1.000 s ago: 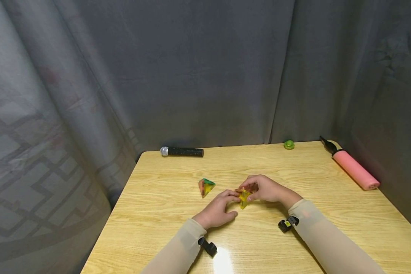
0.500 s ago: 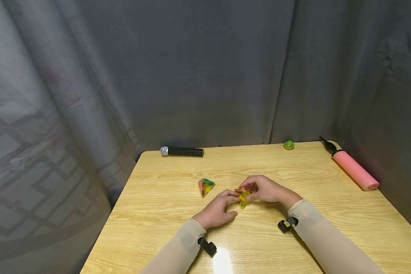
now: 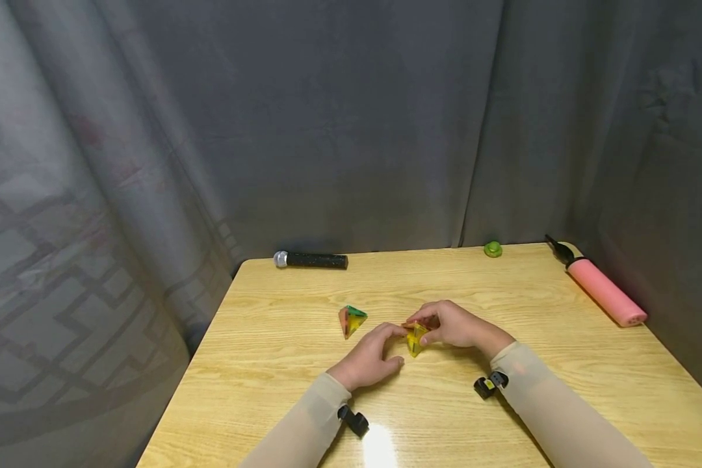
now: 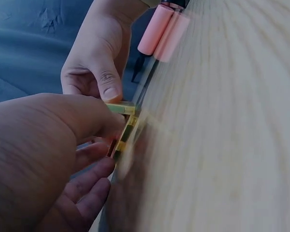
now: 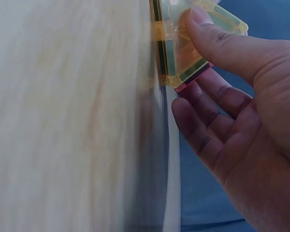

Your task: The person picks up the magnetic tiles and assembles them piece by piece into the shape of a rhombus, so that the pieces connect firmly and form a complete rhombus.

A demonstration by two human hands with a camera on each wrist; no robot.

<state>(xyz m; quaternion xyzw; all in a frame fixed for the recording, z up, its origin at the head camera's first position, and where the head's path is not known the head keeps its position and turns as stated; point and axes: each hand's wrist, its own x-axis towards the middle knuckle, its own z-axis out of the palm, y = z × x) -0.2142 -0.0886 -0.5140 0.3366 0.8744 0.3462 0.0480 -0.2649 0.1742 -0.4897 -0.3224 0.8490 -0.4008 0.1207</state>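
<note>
A small pyramid of translucent magnetic tiles [image 3: 415, 343], yellow in front with orange-red behind, stands on the wooden table. My right hand [image 3: 453, 325] pinches it from the right; in the right wrist view the thumb [image 5: 217, 41] lies on a yellow face and fingers reach behind the red-edged side. At the pyramid's left, my left hand [image 3: 371, 357] has its fingertips on or right beside the tiles, its thumb held apart. Part of the contact is hidden in the left wrist view. Farther left sits a second tile pyramid [image 3: 353, 320], orange, green and yellow, touched by neither hand.
A black toy microphone [image 3: 312, 260] lies at the table's back left edge. Toward the back right are a small green object [image 3: 493, 249] and a pink hand pump [image 3: 605, 290] with a black nozzle. Grey curtains [image 3: 351, 130] surround the table [image 3: 281, 390].
The left hand's fingers and thumb have drawn back very slightly to the left. The right hand keeps its hold, and the pyramid has barely shifted.
</note>
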